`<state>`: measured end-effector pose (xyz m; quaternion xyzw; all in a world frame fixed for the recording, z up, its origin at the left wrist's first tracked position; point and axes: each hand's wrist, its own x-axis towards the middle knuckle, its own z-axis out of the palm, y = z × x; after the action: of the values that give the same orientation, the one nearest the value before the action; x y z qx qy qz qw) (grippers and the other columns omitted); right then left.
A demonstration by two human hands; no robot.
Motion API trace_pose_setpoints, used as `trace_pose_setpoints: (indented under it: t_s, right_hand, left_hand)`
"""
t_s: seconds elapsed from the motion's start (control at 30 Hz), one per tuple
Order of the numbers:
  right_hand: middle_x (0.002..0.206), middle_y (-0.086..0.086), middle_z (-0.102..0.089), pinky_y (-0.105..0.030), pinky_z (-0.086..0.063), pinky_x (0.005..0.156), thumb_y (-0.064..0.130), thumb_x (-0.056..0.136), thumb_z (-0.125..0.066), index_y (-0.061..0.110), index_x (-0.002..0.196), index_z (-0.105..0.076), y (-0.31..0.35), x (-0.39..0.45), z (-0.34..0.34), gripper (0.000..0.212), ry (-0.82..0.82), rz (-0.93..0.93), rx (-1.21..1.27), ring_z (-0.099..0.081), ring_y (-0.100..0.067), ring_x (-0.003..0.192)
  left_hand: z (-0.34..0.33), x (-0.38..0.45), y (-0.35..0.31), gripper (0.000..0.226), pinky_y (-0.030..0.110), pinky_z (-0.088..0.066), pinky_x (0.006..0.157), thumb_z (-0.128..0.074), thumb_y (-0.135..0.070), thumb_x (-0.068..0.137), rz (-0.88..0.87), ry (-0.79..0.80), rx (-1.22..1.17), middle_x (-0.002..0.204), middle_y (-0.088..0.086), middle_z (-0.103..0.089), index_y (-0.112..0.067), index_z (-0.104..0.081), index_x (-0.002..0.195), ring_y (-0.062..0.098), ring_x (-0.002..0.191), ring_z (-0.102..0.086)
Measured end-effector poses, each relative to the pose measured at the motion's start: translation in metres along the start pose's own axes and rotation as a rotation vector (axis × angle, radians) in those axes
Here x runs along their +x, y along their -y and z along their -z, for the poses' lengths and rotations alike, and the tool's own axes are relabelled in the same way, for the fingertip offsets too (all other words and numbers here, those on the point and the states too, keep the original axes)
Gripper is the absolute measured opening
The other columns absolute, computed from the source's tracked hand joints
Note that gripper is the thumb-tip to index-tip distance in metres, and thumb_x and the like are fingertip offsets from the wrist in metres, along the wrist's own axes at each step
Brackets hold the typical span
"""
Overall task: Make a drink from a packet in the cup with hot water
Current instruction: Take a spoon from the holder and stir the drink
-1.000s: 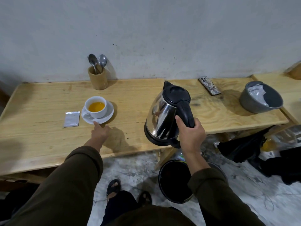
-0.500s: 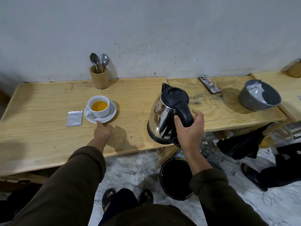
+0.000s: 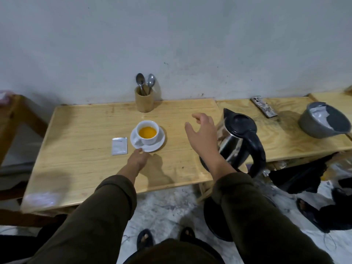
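A white cup [image 3: 150, 138] holding orange liquid sits on a white saucer [image 3: 159, 144] on the wooden table [image 3: 80, 168]. A small silver packet [image 3: 119, 148] lies flat just left of the saucer. My left hand [image 3: 138, 159] pinches the saucer's near rim. My right hand [image 3: 202, 135] hovers open above the table, between the cup and the steel kettle [image 3: 238, 141], fingers spread and empty. The kettle with its black lid and handle stands on the table near the front edge, partly behind my right wrist.
A wooden holder with two spoons [image 3: 144, 99] stands against the wall behind the cup. A phone [image 3: 263, 106] and a grey bowl [image 3: 323, 121] with a torn wrapper lie on the right. A black bin [image 3: 215, 220] sits on the floor under the table edge.
My right hand set the kettle down, let go of its handle and moved left toward the cup. My left hand stayed at the saucer's rim.
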<state>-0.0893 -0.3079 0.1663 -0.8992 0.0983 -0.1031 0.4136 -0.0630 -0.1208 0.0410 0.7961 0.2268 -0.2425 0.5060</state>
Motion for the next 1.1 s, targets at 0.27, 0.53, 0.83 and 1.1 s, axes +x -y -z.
trace_pose_setpoints:
  t_s: [0.27,0.53,0.83,1.1]
  right_hand:
    - [0.110,-0.005,-0.065,-0.024,-0.039,0.079,0.026,0.087,-0.057,0.011,0.105,-0.063,0.031,0.069,-0.068,0.025,0.255,-0.094,-0.065,-0.058,-0.020,0.100]
    - [0.088,-0.009,-0.059,-0.027,-0.037,0.070,0.018,0.087,-0.050,0.018,0.072,-0.059,0.042,0.157,-0.127,0.018,0.375,-0.127,-0.172,-0.055,-0.026,0.083]
    - [0.106,-0.007,-0.061,-0.029,-0.045,0.080,0.031,0.090,-0.056,0.009,0.116,-0.054,0.032,0.220,-0.173,0.035,0.333,-0.333,0.088,-0.056,-0.020,0.088]
    - [0.109,0.000,-0.066,-0.033,-0.050,0.088,0.038,0.089,-0.052,0.024,0.121,-0.052,0.021,0.240,-0.194,0.035,0.284,-0.309,0.079,-0.064,-0.020,0.098]
  left_hand:
    - [0.024,0.012,0.005,0.053,0.046,-0.038,0.112,-0.046,-0.037,0.095,0.024,-0.023,-0.033,0.146,0.016,-0.049,-0.008,-0.047,0.139,0.035,0.132,-0.047]
    - [0.032,0.020,-0.003,0.056,0.040,-0.042,0.106,-0.054,-0.038,0.091,0.092,-0.069,-0.183,0.140,0.015,-0.051,-0.009,-0.046,0.138,0.030,0.127,-0.051]
    - [0.033,0.032,-0.009,0.041,0.030,-0.039,0.087,-0.046,-0.041,0.097,0.211,-0.106,-0.396,0.114,0.001,-0.058,-0.017,-0.062,0.125,0.017,0.103,-0.052]
    - [0.026,0.032,-0.014,0.029,0.031,-0.038,0.088,-0.046,-0.045,0.096,0.248,-0.163,-0.432,0.118,-0.001,-0.058,-0.026,-0.061,0.113,0.017,0.109,-0.054]
